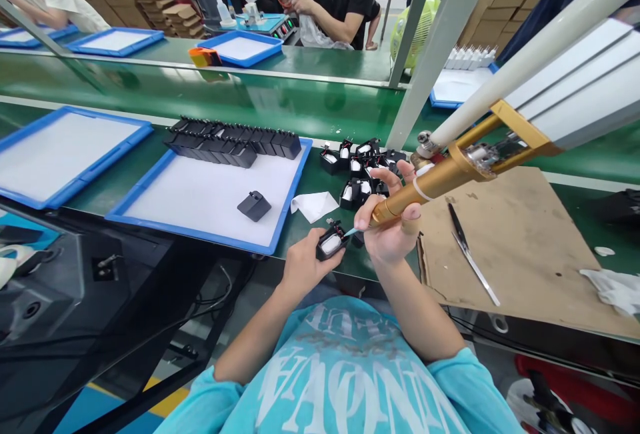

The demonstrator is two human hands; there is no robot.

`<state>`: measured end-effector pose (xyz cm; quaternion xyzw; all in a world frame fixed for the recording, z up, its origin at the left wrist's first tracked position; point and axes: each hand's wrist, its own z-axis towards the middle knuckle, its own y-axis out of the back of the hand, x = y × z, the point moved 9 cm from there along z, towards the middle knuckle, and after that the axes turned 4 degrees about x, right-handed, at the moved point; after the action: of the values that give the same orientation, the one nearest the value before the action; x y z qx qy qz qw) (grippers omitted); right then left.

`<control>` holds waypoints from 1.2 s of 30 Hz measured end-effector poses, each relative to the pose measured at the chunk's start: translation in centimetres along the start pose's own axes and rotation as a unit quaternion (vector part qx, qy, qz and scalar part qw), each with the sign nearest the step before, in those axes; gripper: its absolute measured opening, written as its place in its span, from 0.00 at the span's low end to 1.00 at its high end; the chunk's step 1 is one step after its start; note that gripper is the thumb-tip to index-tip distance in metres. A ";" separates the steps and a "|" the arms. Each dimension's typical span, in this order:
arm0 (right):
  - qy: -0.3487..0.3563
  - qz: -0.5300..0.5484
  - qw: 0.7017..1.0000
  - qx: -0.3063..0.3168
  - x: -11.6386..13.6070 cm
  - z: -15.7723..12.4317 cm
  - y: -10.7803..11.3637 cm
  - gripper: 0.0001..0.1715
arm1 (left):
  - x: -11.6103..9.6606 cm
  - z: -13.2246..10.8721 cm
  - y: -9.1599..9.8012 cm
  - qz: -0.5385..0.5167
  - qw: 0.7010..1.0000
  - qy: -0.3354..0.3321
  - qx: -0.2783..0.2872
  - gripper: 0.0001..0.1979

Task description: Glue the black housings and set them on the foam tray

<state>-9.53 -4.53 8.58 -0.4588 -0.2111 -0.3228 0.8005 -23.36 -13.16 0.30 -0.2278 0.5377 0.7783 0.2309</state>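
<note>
Between the fingers and thumb of my left hand (pixel 307 261) is a small black plastic housing (pixel 331 242), its open side up, with a white part and red wires showing inside. My right hand (pixel 393 231) is wrapped round a gold-coloured glue dispenser (pixel 413 199). The dispenser's pale blue tip (pixel 351 231) is at the right edge of the housing; whether it touches is too small to tell. Several similar open housings (pixel 356 166) are grouped just beyond my hands. A folded white cloth (pixel 315 206) lies left of them.
A blue-rimmed tray (pixel 273 247) holds rows of black housings (pixel 233 141) and one single housing (pixel 255 205). Another blue-rimmed tray (pixel 50 197) sits far left. Tweezers (pixel 467 247) lie on cardboard (pixel 530 241) at right. A person in black (pixel 345 1) works across the bench.
</note>
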 end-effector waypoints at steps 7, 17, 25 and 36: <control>0.008 -0.004 1.000 0.016 0.1 -0.2 -0.3 0.18 | -0.9 0.0 0.9 0.012 0.999 -0.018 -0.030 0.14; 0.010 -0.001 1.000 0.011 0.2 -0.2 -1.2 0.27 | 0.2 0.1 0.2 -0.004 1.000 0.022 -0.013 0.15; 0.004 0.025 0.999 0.025 -0.4 -0.7 -2.7 0.22 | -1.9 0.5 0.4 -0.052 0.992 -0.055 -0.097 0.16; -0.005 0.043 0.999 0.032 -0.2 -0.6 -2.9 0.29 | -1.2 0.4 0.2 -0.037 0.996 -0.062 -0.054 0.19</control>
<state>-11.72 -6.05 9.85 -0.4430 -0.2054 -0.2785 0.8271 -22.54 -12.99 1.26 -0.2108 0.4708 0.8095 0.2804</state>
